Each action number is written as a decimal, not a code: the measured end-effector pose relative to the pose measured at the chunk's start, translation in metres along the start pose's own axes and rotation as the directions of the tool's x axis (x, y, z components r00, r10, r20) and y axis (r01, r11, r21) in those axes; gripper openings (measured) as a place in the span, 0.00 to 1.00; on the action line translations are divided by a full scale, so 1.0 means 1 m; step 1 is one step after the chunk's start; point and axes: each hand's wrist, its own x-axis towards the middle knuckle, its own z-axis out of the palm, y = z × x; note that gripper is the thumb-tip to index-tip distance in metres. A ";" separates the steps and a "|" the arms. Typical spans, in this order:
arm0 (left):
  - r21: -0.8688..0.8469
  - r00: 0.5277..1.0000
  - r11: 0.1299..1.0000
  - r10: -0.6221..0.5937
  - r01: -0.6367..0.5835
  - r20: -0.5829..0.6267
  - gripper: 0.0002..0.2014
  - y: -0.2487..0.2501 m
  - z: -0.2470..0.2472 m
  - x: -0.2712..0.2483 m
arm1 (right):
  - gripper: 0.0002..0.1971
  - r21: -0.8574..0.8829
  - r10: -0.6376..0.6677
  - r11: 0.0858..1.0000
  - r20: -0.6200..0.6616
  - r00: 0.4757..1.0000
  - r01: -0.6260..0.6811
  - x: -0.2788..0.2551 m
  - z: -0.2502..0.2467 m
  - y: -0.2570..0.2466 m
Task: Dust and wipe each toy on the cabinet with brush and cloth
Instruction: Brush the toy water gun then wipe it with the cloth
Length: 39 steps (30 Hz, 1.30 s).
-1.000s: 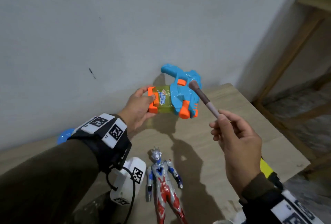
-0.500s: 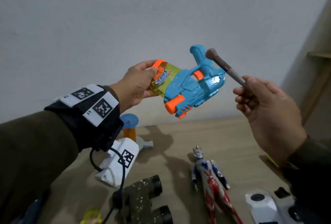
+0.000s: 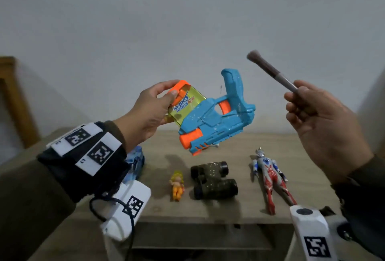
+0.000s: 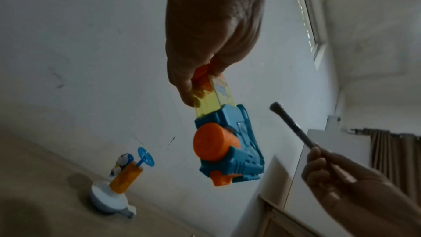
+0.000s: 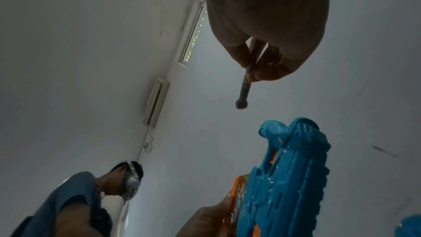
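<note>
Left hand (image 3: pixel 150 112) grips the water gun (image 3: pixel 214 112) by its tank, above the table (image 3: pixel 229 208); right hand (image 3: pixel 325 125) pinches the brush (image 3: pixel 270 71), bristles clear. From the left wrist, gap shows. Dusting seems underway; next, bring bristles onto the speckled body.

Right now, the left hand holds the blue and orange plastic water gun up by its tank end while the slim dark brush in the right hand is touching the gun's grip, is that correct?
Not quite: the slim dark brush is clear of the blue and orange plastic water gun, off to the side of its grip. The head view shows the gap. The left hand does hold the tank end, the right hand the brush.
</note>
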 end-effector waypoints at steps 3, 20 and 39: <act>-0.101 0.995 0.995 -0.026 0.017 -0.091 0.11 -0.013 -0.020 -0.044 | 0.07 0.025 0.045 0.999 0.030 0.999 -0.045 -0.032 0.004 0.009; -0.065 0.960 0.997 0.032 -0.052 -0.280 0.11 -0.109 -0.079 -0.111 | 0.14 -0.076 -0.014 0.997 0.131 0.991 0.024 -0.067 0.008 0.074; 0.039 0.966 0.997 0.080 -0.073 -0.245 0.16 -0.124 -0.080 -0.098 | 0.12 -0.440 -0.395 0.766 0.252 0.883 0.469 -0.050 0.002 0.102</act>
